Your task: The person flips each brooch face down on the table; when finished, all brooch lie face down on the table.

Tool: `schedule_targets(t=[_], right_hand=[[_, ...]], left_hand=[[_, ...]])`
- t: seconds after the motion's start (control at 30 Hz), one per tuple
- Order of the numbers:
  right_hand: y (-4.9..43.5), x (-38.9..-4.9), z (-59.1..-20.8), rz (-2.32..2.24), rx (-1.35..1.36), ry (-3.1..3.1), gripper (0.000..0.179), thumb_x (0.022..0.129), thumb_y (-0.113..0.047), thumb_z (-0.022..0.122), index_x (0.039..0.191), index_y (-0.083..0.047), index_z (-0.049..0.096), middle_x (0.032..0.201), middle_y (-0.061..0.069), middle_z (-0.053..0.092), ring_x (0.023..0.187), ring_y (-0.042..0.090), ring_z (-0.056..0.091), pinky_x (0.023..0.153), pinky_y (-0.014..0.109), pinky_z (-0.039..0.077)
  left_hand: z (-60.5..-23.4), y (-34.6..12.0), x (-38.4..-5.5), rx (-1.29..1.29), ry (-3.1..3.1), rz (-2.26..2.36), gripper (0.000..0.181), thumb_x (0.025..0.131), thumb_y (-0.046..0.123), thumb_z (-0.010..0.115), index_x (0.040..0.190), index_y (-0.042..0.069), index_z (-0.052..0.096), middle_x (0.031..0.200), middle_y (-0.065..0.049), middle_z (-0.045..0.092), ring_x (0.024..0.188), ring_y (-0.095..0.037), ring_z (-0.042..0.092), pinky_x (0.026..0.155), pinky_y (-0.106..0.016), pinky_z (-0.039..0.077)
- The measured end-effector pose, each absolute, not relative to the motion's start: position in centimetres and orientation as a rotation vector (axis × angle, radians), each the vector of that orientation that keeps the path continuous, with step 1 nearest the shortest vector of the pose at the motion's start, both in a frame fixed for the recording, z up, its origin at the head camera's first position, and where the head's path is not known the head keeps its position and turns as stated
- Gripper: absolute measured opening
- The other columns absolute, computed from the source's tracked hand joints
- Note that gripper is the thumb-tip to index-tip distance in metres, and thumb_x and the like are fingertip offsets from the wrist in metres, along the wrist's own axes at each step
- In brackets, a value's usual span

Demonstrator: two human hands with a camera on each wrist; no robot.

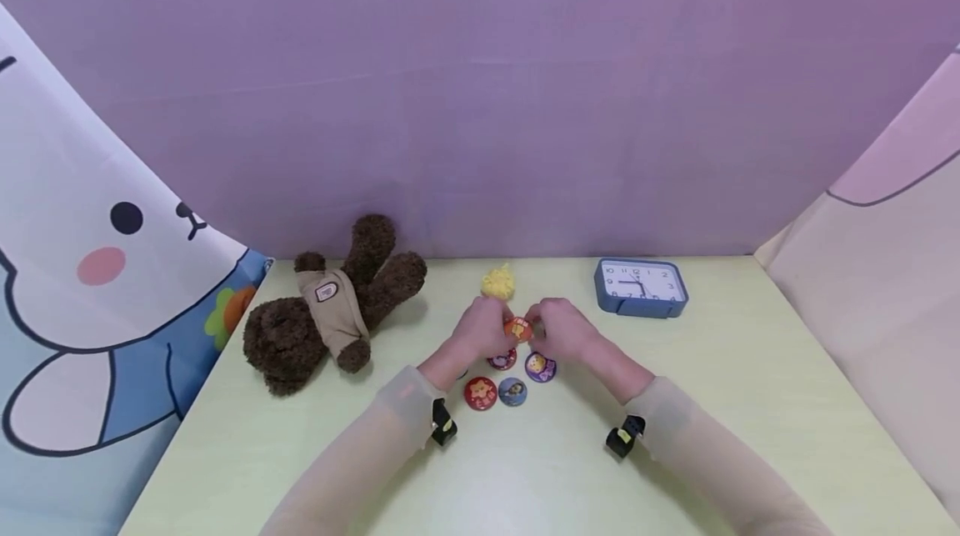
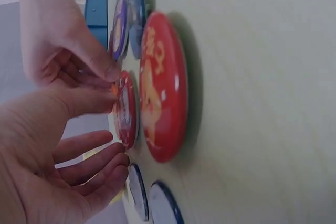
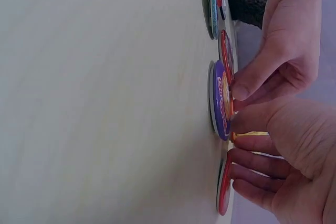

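Head view: the round orange button badge (image 1: 518, 329) has no long axis; the left hand (image 1: 482, 328) pinches its nine-o'clock edge, the right hand (image 1: 565, 331) its three-o'clock edge, equally near, with a purple badge (image 1: 541, 368) at five o'clock on the bench (image 1: 780, 378).

Soft, even brightness fills the head view, with a pale sheen on the desk (image 1: 540, 486) and faint shadows beneath the sleeves (image 1: 367, 446). Both wrist views look dimmer and hazier; small glints mark the red badge (image 2: 165, 87), which casts a soft shadow.
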State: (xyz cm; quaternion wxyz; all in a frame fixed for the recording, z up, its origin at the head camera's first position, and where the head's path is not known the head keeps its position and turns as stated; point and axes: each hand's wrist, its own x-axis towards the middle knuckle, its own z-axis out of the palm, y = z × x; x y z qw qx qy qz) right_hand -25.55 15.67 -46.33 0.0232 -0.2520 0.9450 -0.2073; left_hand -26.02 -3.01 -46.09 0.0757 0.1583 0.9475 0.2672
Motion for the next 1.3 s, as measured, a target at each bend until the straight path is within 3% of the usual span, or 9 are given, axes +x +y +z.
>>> schedule_targets(t=[0.2,0.5,0.77,0.9,1.0,1.17,1.3], right_hand=[[15.7,-25.7,-46.7,-0.697,-0.823,2.919,0.025,0.086,-0.004,0.081,0.11,-0.004,0.079,0.1,0.008,0.079,0.091,0.021,0.072,0.086,0.039,0.063],[16.2,-26.0,-46.4,-0.854,-0.744,2.908,0.016,0.094,-0.008,0.077,0.109,-0.007,0.08,0.101,0.007,0.08,0.09,0.02,0.073,0.083,0.036,0.063],[15.8,-26.1,-46.3,-0.941,-0.601,2.962,0.011,0.102,-0.013,0.071,0.106,-0.008,0.08,0.093,0.004,0.079,0.076,0.011,0.065,0.072,0.029,0.056],[15.5,-26.3,-46.3,-0.951,-0.578,2.977,0.011,0.102,-0.015,0.071,0.105,-0.009,0.08,0.093,0.004,0.079,0.077,0.012,0.065,0.073,0.029,0.057],[15.4,-26.4,-46.4,-0.96,-0.56,2.989,0.012,0.103,-0.015,0.07,0.105,-0.008,0.079,0.092,0.005,0.078,0.077,0.012,0.065,0.072,0.029,0.057],[15.2,-26.7,-46.4,-0.972,-0.544,3.017,0.012,0.102,-0.015,0.07,0.105,-0.006,0.078,0.09,0.006,0.078,0.075,0.013,0.065,0.071,0.029,0.056],[15.1,-26.8,-46.4,-0.987,-0.512,3.008,0.013,0.102,-0.015,0.07,0.107,-0.005,0.077,0.089,0.007,0.077,0.074,0.014,0.065,0.071,0.03,0.056]], left_hand=[[-46.3,-2.5,-26.1,0.501,2.837,0.839,0.019,0.089,0.013,0.085,0.104,0.003,0.08,0.096,-0.01,0.08,0.072,-0.013,0.068,0.064,-0.023,0.058],[-46.0,-2.8,-26.0,0.55,2.852,0.956,0.025,0.092,0.007,0.08,0.116,0.002,0.08,0.111,-0.014,0.081,0.098,-0.026,0.077,0.086,-0.035,0.065],[-46.3,-3.2,-26.3,0.527,2.9,1.026,0.023,0.103,0.005,0.066,0.121,0.001,0.078,0.112,-0.014,0.081,0.09,-0.022,0.075,0.075,-0.031,0.061],[-46.4,-3.2,-26.3,0.48,2.909,1.058,0.024,0.104,0.007,0.065,0.125,0.002,0.077,0.116,-0.014,0.081,0.1,-0.024,0.077,0.079,-0.033,0.063],[-46.5,-3.2,-26.3,0.483,2.938,1.065,0.029,0.103,0.007,0.066,0.131,0.002,0.073,0.115,-0.015,0.08,0.1,-0.026,0.077,0.083,-0.036,0.064],[-46.6,-3.2,-26.2,0.51,2.961,1.112,0.038,0.094,0.004,0.076,0.13,0.002,0.067,0.107,-0.015,0.08,0.089,-0.024,0.076,0.078,-0.036,0.064],[-46.7,-3.3,-26.1,0.522,2.927,1.145,0.046,0.089,0.004,0.082,0.131,0.001,0.065,0.115,-0.017,0.079,0.096,-0.025,0.077,0.085,-0.037,0.065]])
